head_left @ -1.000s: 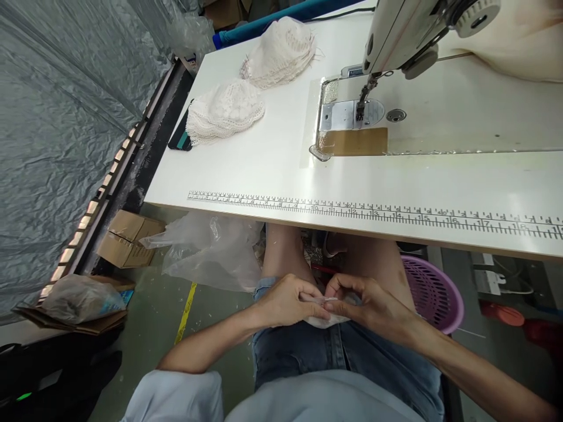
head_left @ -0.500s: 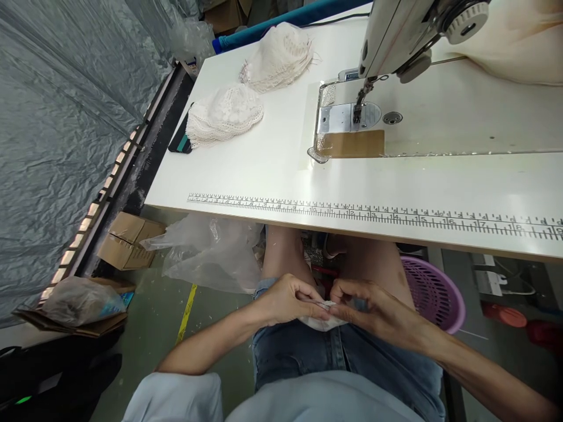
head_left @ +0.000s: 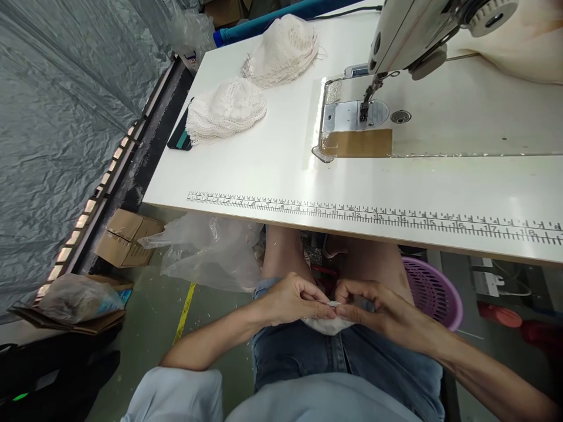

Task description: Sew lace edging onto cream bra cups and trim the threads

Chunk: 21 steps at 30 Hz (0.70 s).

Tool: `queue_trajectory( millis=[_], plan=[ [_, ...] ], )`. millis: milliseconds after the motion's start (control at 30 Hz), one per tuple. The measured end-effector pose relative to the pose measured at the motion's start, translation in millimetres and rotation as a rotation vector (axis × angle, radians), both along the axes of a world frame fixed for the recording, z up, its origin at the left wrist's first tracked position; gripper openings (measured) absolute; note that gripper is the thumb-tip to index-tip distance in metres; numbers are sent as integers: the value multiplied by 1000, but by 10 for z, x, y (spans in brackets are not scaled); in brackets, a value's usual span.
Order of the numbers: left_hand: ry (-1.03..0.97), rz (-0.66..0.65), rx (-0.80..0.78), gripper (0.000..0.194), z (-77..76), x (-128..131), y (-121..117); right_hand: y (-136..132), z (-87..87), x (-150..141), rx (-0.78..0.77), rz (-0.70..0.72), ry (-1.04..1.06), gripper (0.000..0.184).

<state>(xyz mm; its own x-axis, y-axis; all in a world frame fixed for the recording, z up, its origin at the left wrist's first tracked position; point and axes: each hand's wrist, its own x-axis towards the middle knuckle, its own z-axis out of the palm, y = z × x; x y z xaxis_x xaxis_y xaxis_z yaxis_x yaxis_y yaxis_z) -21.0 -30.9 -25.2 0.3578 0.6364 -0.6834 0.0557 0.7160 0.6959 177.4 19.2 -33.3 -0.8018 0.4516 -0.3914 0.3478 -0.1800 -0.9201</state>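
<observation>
Over my lap, a small piece of white fabric is pinched between both hands, its top edge bunched at the fingertips. My left hand closes thumb and fingers on the edge from the left. From the right, my right hand grips the same edge, the thumbs almost meeting. Most of the piece hangs below the fingers, partly hidden by them. On the table beyond lie two stacks of white lace cups, a nearer stack and a farther stack.
A sewing machine stands on the white table, which has a printed ruler along its front edge. Under it are a purple basket and a plastic bag. Cardboard boxes sit at left.
My fingertips have shifted slightly right along the fabric edge, still pinching it. The view has turned slightly; the stacks and the machine have not been touched.
</observation>
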Motion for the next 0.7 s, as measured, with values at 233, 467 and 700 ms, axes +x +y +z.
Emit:
queue_trajectory(
  millis=[233,467,700],
  plan=[
    [-32,2,-33,39,-16,-3,25,12,-24,22,-141,-6,68,33],
    [37,17,33,32,30,7,50,-40,-64,57,66,-14,-2,26],
    [132,-81,117,30,2,53,39,-49,-65,11,154,-69,95,34]
  ],
)
